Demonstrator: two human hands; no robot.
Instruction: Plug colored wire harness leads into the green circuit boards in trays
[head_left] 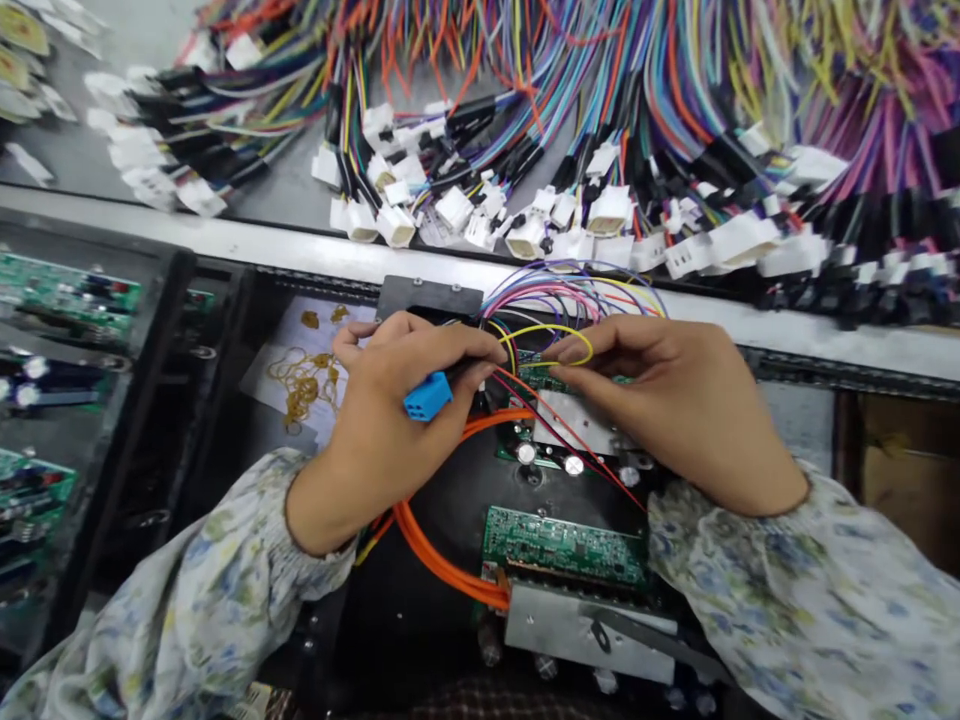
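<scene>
My left hand [409, 385] pinches a bundle of thin wires between thumb and forefinger, and a blue connector [427, 397] sticks out under its fingers. My right hand [660, 385] closes its thumb and fingertips on a yellow wire [559, 330], which loops across to my left hand. Red and dark wires [570, 435] run down to the right from the left fingertips. Under the hands sits a green circuit board with a metal plate [574, 422]. Purple and pink wires [555, 283] arch behind the fingers. Thick orange cables [442, 565] curve below my left hand.
A second green board [562, 545] with a metal heat sink [589, 632] lies nearer. Rubber bands [304, 380] rest on paper at left. More boards [67, 300] stand in frames at far left. Many wire harnesses with white connectors [525, 225] fill the shelf behind.
</scene>
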